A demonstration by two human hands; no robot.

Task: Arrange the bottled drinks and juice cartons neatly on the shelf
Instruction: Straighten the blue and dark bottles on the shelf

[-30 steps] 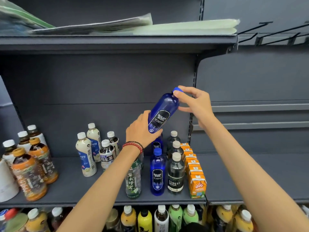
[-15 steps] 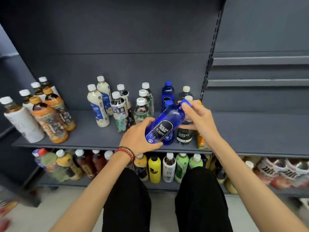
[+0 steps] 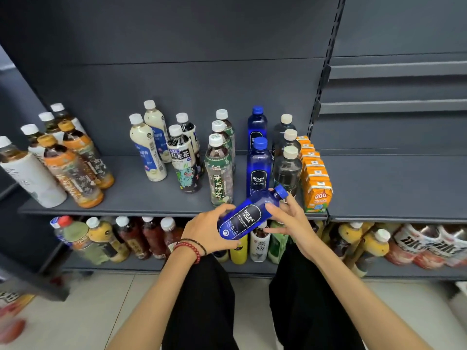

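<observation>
Gripping a tilted blue bottle (image 3: pixel 249 214) just off the shelf (image 3: pixel 141 195) edge, left hand (image 3: pixel 207 231) round its base, right hand (image 3: pixel 290 215) at its neck. Seemingly mostly done: blue row (image 3: pixel 258 168) and cartons (image 3: pixel 316 178) lined up; left to stand this one in front.

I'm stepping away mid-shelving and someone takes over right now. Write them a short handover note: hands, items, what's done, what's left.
Left hand grips the base of the blue soda bottle; right hand holds its neck. The bottle is tilted, cap up and to the right, in front of the shelf, not yet placed.
Done: two blue bottles stand in a row, three dark soda bottles beside them, then the juice cartons in line.
Left: stand the held bottle upright, likely in the blue row.
</observation>
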